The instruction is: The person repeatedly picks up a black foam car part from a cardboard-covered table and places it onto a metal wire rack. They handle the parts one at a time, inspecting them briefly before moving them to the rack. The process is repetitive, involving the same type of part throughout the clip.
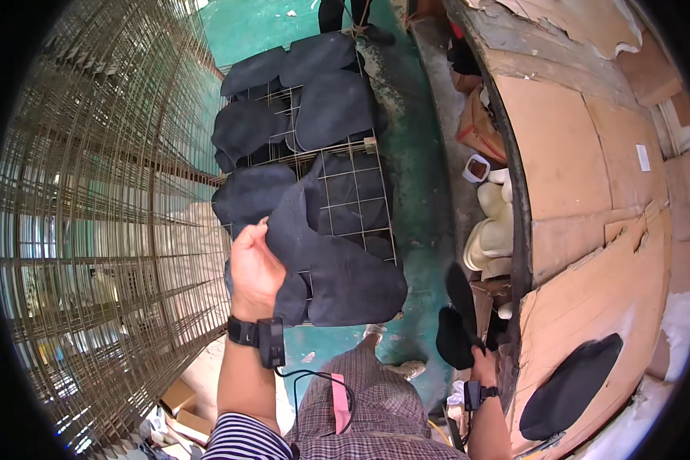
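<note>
My left hand [254, 261] is closed at the left edge of a dark, curved sheet piece [295, 222], thumb and fingers pinched together. That piece stands partly raised over a wire rack [353, 184]. Other dark, rounded sheet pieces [337, 107] lie on the rack, one large piece [356, 284] at its near end. Low on the right, my right hand [483, 364] grips black insole-shaped pieces [456, 337], which hang out past the fingers beside the table. Another black insole-shaped piece [571, 387] lies on the cardboard-covered table.
Tall stacked wire racks [123, 207] rise on the left. On the right runs a table covered in cardboard [567, 161]. Under its edge sit cream foot-shaped forms [494, 230] and a small white container [476, 168]. A person's dark-clothed legs [343, 14] stand beyond the rack.
</note>
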The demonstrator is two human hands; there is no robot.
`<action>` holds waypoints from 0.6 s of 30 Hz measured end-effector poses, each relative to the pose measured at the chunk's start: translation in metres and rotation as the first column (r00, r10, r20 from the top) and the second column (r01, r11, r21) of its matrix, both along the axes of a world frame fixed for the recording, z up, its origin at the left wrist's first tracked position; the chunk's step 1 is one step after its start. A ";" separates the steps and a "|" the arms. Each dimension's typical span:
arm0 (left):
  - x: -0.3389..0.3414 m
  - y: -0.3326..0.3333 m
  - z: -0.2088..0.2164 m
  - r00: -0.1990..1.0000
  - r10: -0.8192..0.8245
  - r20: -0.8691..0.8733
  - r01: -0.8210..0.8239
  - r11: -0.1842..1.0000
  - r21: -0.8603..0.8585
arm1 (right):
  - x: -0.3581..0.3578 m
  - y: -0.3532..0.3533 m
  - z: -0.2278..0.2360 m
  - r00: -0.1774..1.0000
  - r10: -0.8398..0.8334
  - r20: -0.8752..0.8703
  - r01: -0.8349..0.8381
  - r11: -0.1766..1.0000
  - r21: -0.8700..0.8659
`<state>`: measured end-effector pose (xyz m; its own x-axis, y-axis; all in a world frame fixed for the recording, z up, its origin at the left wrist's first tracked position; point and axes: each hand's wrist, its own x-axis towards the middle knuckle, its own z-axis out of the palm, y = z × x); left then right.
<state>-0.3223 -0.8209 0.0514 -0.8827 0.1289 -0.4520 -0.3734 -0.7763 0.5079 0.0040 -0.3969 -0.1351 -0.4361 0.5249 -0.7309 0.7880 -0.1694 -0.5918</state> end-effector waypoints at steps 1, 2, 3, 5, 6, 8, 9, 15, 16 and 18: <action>-0.010 -0.007 -0.006 1.000 -0.008 0.025 0.008 1.000 -0.010 | 0.015 -0.001 -0.009 1.000 0.003 -0.005 -0.002 0.999 0.038; -0.019 -0.014 -0.012 0.999 -0.015 0.051 0.016 1.000 -0.020 | 0.032 0.003 -0.021 0.999 0.040 0.009 -0.040 0.998 0.047; -0.029 -0.018 -0.015 0.997 -0.022 0.078 0.024 0.999 -0.032 | 0.042 0.006 -0.029 0.997 0.076 0.023 -0.078 0.996 0.053; -0.053 -0.017 -0.019 0.999 -0.011 0.033 0.010 1.000 0.011 | 0.043 -0.002 -0.024 0.998 0.063 -0.007 -0.062 0.996 0.060; -0.065 -0.017 -0.025 1.000 0.004 0.013 -0.004 1.000 0.017 | 0.039 -0.007 -0.016 0.998 0.057 -0.024 -0.055 0.996 0.069; -0.081 -0.016 -0.031 0.998 0.041 -0.050 -0.036 0.994 0.099 | 0.020 -0.014 0.009 0.984 0.151 0.094 -0.162 0.980 0.117; -0.086 -0.012 -0.034 0.993 0.092 -0.067 -0.082 0.987 0.138 | 0.013 -0.017 0.017 0.968 0.197 0.155 -0.218 0.966 0.138; -0.078 0.039 -0.084 0.872 0.485 -0.071 -0.465 0.864 0.194 | 0.013 -0.013 0.002 0.972 0.222 0.079 -0.224 0.974 0.026; -0.068 0.048 -0.102 0.862 0.507 -0.019 -0.492 0.844 0.212 | 0.014 -0.012 0.001 0.960 0.255 0.116 -0.261 0.964 0.044; -0.043 0.060 -0.166 0.841 0.529 0.111 -0.541 0.816 0.206 | -0.002 -0.018 0.014 0.946 0.288 0.152 -0.296 0.955 0.032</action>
